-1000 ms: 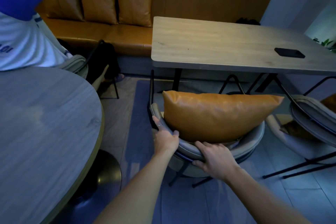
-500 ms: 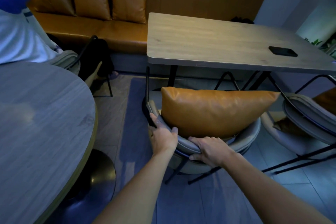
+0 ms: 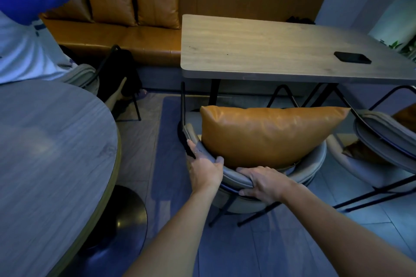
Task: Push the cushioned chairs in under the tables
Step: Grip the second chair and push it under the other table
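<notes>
A grey padded chair (image 3: 315, 164) with black metal legs stands in front of the rectangular wooden table (image 3: 258, 51), its seat partly under the table's near edge. An orange leather cushion (image 3: 270, 135) leans upright against its curved backrest. My left hand (image 3: 206, 170) grips the left part of the backrest rim. My right hand (image 3: 264, 183) clasps the rim just to the right, fingers wrapped over the top.
A second grey chair (image 3: 382, 141) with an orange cushion stands at the right. A round table (image 3: 49, 159) on a brass base fills the left. A person in white sits at the far left. An orange bench (image 3: 135, 38) lines the wall. A black phone (image 3: 352, 57) lies on the rectangular table.
The chair with its cushion has slid a little forward toward the table, and both hands have stayed on its backrest.
</notes>
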Available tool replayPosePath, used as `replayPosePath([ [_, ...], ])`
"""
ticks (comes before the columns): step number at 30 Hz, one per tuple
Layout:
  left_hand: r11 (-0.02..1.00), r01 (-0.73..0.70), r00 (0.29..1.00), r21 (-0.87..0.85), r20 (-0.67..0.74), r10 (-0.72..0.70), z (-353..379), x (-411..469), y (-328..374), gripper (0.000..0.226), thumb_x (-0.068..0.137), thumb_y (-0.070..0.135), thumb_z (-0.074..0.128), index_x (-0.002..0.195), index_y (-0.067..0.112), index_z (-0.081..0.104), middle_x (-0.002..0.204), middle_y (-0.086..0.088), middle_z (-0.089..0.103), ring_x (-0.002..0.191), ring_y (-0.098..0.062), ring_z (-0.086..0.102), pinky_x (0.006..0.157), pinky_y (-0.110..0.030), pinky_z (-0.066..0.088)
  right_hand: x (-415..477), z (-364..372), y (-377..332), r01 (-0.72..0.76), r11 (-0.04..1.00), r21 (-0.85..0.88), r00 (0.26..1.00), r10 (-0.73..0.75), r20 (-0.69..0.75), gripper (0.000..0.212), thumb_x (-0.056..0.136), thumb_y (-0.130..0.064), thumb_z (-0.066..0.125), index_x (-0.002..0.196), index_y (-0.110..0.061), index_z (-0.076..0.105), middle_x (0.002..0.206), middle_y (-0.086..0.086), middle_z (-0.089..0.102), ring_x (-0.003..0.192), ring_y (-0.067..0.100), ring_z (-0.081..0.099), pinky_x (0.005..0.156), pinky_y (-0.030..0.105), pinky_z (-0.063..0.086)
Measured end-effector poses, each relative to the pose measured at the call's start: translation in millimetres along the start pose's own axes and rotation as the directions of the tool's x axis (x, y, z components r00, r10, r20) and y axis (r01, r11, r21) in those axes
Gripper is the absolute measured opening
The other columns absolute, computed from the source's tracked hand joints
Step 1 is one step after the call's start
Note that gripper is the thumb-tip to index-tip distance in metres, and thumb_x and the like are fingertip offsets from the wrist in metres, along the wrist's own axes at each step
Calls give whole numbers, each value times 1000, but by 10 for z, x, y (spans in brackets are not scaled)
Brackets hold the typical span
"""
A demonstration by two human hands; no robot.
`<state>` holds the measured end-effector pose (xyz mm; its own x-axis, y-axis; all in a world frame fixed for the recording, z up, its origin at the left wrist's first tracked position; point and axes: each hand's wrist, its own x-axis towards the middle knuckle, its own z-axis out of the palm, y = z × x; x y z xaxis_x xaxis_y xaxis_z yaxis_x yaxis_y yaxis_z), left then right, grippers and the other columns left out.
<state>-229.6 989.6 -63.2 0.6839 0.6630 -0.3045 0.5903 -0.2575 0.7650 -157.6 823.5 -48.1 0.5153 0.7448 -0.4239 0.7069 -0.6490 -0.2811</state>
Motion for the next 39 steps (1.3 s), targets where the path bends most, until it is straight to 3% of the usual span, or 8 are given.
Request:
replayPosePath([
  [6, 1000, 6, 1000, 1, 19, -6, 28, -35, 64, 101, 94, 37, 58, 158, 18, -17, 147, -23, 40, 117, -40, 56, 87, -39, 47, -21, -55, 44, 9, 1000, -15, 1000, -9, 10, 30, 97, -48, 65, 118, -30, 51, 99, -9, 63, 89, 19, 60, 72, 37, 43],
  [12, 999, 34, 999, -6, 21, -34, 4, -11, 73, 100, 94, 35, 59, 159, 22, -16, 152, -23, 34, 118, -39, 57, 89, -43, 49, -24, -71, -21, -16, 997, -70, 1000, 17, 21, 49, 99, -50, 61, 139, -25, 47, 119, 2, 68, 107, 28, 64, 85, 41, 50],
  [24, 999, 34, 999, -23, 14, -33, -31, 1, 54, 97, 96, 33, 59, 160, 22, -13, 151, -22, 38, 121, -38, 56, 91, -40, 49, 1, -51, -52, 6, 999, -54, 1000, -6, 8, 44, 99, -49, 62, 135, -28, 47, 107, -4, 66, 102, 28, 65, 73, 33, 39],
  [30, 999, 12, 1000, -38, 6, -12, -70, 49, -1, 100, 93, 33, 62, 159, 24, -12, 148, -23, 41, 122, -39, 56, 95, -44, 50, 27, -39, -102, 12, 997, -77, 1000, -12, 1, 51, 100, -49, 60, 142, -25, 45, 118, 3, 70, 105, 29, 66, 75, 35, 42],
  [39, 1000, 2, 1000, -8, -10, -2, -81, 34, -10, 101, 92, 35, 62, 160, 21, -10, 144, -21, 47, 117, -38, 58, 85, -39, 48, 33, -12, -93, -13, 996, -88, 1000, 10, -25, 40, 97, -51, 62, 126, -30, 45, 100, -8, 59, 100, 28, 65, 69, 34, 37],
])
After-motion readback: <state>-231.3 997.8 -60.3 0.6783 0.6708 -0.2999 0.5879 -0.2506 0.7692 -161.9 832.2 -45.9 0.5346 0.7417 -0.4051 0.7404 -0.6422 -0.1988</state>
